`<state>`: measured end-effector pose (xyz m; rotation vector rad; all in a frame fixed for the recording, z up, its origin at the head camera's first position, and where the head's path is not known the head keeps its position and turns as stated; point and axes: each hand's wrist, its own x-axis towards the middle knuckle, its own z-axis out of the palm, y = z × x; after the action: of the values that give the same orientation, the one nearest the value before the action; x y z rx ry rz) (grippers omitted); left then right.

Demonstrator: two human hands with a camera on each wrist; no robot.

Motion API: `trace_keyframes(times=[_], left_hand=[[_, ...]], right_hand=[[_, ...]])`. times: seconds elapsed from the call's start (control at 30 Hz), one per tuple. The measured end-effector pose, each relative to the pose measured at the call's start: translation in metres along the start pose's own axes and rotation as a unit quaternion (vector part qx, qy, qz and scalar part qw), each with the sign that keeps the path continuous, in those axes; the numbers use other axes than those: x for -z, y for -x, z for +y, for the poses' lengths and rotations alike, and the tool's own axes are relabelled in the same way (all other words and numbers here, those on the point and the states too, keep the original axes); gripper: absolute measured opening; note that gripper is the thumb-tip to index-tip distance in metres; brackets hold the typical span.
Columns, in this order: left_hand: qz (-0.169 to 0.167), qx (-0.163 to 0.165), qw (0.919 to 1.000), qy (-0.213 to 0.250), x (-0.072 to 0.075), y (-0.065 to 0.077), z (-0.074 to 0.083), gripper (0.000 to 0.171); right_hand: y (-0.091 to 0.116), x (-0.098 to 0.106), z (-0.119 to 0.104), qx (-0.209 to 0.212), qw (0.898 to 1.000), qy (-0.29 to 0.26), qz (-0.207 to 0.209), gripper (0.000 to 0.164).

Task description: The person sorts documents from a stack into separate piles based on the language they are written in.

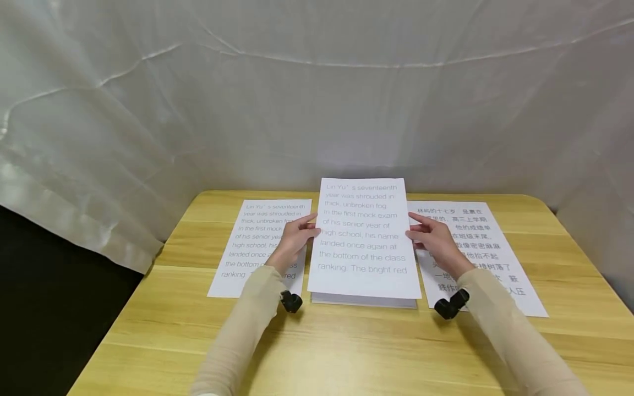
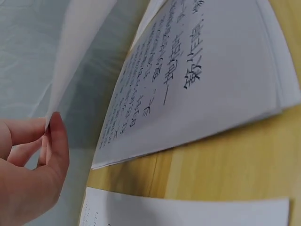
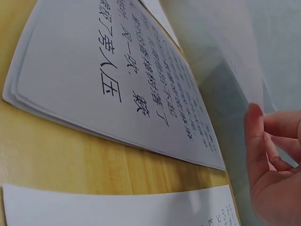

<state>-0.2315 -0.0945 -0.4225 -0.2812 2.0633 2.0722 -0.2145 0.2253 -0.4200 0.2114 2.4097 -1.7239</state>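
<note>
A white sheet of paper (image 1: 364,236) printed with large English text is held up over the middle of the table. My left hand (image 1: 294,242) pinches its left edge between thumb and fingers, and my right hand (image 1: 437,245) pinches the right edge the same way. Below the raised sheet lies a stack of paper (image 2: 230,80), its top page printed with Chinese characters; the head view shows only its near edge. Both wrist views show the held sheet lifted above this stack, with the left fingers (image 2: 59,146) and right fingers (image 3: 255,141) at its edges.
On the wooden table (image 1: 356,352), a page with English text (image 1: 225,280) lies to the left, partly behind the left hand. To the right lies a page with Chinese text (image 1: 510,269), partly covered by the right hand. A pale curtain (image 1: 317,121) hangs behind the table.
</note>
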Motion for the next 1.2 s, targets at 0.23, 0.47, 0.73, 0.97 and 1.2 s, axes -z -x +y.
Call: trace_keyframes(times=[0.23,0.47,0.73,0.97,1.2], left_hand=[[0.000,0.011,0.9999,0.013,0.008,0.001,-0.002,0.055],[0.002,0.030,0.9995,0.003,0.020,0.002,-0.007,0.053],[0.000,0.034,0.9993,0.016,0.037,0.003,-0.012,0.053],[0.001,0.042,0.9990,0.014,0.053,0.002,-0.013,0.054],[0.001,0.041,0.9992,-0.001,0.073,0.001,-0.011,0.055]], right_hand=[[0.000,-0.005,-0.003,0.003,1.000,-0.010,-0.007,0.062],[-0.001,-0.016,-0.003,0.006,1.000,-0.019,-0.020,0.063],[-0.001,-0.031,-0.005,0.020,0.999,-0.020,-0.030,0.061],[-0.001,-0.047,-0.010,0.008,0.999,-0.024,-0.029,0.060],[-0.007,-0.067,-0.019,0.009,0.998,-0.052,-0.026,0.060]])
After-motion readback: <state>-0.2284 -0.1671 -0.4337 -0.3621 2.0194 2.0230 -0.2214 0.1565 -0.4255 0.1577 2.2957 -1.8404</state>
